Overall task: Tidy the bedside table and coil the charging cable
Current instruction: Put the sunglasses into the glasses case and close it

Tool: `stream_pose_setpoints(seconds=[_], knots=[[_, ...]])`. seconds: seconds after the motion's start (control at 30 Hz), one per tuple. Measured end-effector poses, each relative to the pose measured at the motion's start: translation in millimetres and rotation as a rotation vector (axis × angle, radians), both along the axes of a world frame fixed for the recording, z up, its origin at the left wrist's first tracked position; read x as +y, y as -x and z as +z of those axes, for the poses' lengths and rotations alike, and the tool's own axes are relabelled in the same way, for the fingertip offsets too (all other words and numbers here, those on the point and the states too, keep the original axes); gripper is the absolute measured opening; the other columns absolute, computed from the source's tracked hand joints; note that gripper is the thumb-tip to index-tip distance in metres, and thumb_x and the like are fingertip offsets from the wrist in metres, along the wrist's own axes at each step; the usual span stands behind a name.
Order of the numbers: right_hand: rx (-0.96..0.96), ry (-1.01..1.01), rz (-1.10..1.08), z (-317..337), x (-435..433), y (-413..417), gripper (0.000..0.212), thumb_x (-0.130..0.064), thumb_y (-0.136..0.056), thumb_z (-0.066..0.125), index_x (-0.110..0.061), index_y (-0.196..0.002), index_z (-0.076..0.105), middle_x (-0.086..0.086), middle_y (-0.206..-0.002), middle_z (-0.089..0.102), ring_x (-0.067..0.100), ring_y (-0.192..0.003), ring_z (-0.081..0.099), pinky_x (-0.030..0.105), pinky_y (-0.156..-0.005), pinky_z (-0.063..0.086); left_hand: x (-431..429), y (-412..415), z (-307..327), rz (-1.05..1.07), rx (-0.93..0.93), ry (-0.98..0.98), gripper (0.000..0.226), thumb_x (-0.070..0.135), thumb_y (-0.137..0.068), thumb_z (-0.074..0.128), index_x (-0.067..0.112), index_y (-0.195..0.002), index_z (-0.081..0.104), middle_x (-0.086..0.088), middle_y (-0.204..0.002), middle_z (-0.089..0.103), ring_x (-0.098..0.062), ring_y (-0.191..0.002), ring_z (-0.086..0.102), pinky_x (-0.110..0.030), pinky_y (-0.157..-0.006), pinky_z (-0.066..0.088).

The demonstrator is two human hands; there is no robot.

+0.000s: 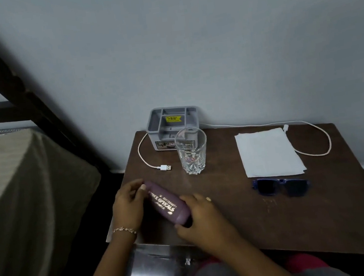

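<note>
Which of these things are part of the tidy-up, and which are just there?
Job: cable, case held in left hand and right hand, sunglasses, glass, paper, organiser.

Just there: bed, wall.

A purple spectacle case (pixel 169 204) carries gold lettering, and the sunglasses (pixel 282 187) are blue with dark lenses. On the dark brown desk (pixel 300 215) lie a white charging cable (pixel 144 156) and white paper (pixel 269 153). The grey organiser (pixel 172 125) bears a yellow sticker.
</note>
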State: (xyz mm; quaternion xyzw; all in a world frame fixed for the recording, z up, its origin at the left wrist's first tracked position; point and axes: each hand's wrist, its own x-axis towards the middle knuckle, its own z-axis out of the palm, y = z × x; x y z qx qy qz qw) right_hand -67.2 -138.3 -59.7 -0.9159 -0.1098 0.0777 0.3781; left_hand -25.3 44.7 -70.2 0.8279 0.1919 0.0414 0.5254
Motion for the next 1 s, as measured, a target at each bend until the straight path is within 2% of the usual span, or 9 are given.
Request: stream_pose_setpoints(seconds=[0.17,0.23,0.33,0.47,0.63,0.73,0.8,0.9,1.0], knots=[[0.015,0.079,0.107,9,-83,7,0.063,-0.035,-0.072,0.065,-0.024,-0.132,0.049,-0.009,-0.121,0.053,0.007,-0.110,0.049,0.006,-0.090,0.029,-49,40,9,-0.172,0.034,0.355,0.037,0.008,-0.081,0.065,0.027,-0.111,0.057,0.004,-0.105,0.066,-0.013,-0.099,0.062,-0.022,-0.083,0.052],[0.047,0.121,0.120,10,-113,8,0.069,-0.042,-0.070,0.062,-0.026,-0.135,0.047,-0.011,-0.124,0.051,0.004,-0.115,0.048,0.002,-0.093,0.026,-61,50,3,-0.317,0.052,0.354,0.066,0.005,-0.072,0.074,0.028,-0.126,0.046,0.013,-0.116,0.059,-0.002,-0.105,0.059,-0.016,-0.085,0.051],[0.088,0.190,0.138,9,-146,9,0.069,-0.040,-0.071,0.064,-0.027,-0.136,0.045,-0.015,-0.126,0.047,0.001,-0.118,0.044,-0.004,-0.093,0.020,-71,56,-12,-0.498,0.055,0.223,0.093,0.012,-0.056,0.086,0.039,-0.133,0.040,0.016,-0.124,0.053,-0.003,-0.108,0.057,-0.029,-0.084,0.055],[0.087,0.225,0.196,6,-164,7,0.066,-0.035,-0.076,0.066,-0.025,-0.137,0.043,-0.019,-0.122,0.043,0.002,-0.118,0.043,-0.002,-0.094,0.021,-78,51,-24,-0.620,-0.065,-0.059,0.093,0.018,-0.058,0.085,0.054,-0.128,0.036,0.018,-0.119,0.048,0.000,-0.102,0.051,-0.015,-0.080,0.049],[0.033,0.297,0.257,7,-159,5,0.070,-0.035,-0.082,0.060,-0.024,-0.144,0.031,-0.007,-0.143,0.037,0.006,-0.129,0.034,0.012,-0.105,0.026,-81,47,-32,-0.616,-0.143,-0.182,0.077,0.051,-0.056,0.072,0.049,-0.128,0.044,0.020,-0.116,0.052,0.004,-0.109,0.045,-0.003,-0.090,0.033],[-0.046,0.365,0.278,18,-142,11,0.074,-0.043,-0.085,0.057,-0.028,-0.147,0.021,-0.011,-0.147,0.028,0.008,-0.130,0.034,0.019,-0.105,0.032,-83,49,-34,-0.595,-0.167,-0.196,0.075,0.052,-0.056,0.071,0.042,-0.126,0.047,0.021,-0.120,0.054,0.006,-0.112,0.044,-0.002,-0.091,0.030],[-0.153,0.423,0.303,16,-126,16,0.072,-0.042,-0.081,0.063,-0.026,-0.144,0.031,-0.007,-0.143,0.038,0.015,-0.121,0.048,0.030,-0.095,0.047,-81,48,-37,-0.584,-0.177,-0.150,0.075,0.049,-0.056,0.075,0.038,-0.126,0.050,0.021,-0.122,0.056,0.002,-0.113,0.049,-0.011,-0.096,0.037],[-0.350,0.499,0.298,3,-112,17,0.072,-0.041,-0.054,0.082,-0.021,-0.118,0.058,-0.003,-0.116,0.062,0.013,-0.086,0.067,0.022,-0.060,0.055,-80,50,-36,-0.567,-0.187,-0.101,0.072,0.045,-0.057,0.078,0.038,-0.123,0.054,0.021,-0.122,0.057,-0.002,-0.113,0.054,-0.021,-0.097,0.043],[-0.443,0.581,0.269,-5,-103,14,0.065,-0.041,-0.045,0.084,-0.019,-0.104,0.069,-0.001,-0.101,0.070,0.013,-0.082,0.070,0.020,-0.060,0.055,-81,51,-35,-0.543,-0.188,-0.102,0.072,0.044,-0.056,0.078,0.044,-0.123,0.051,0.023,-0.119,0.058,-0.001,-0.112,0.054,-0.022,-0.096,0.044]])
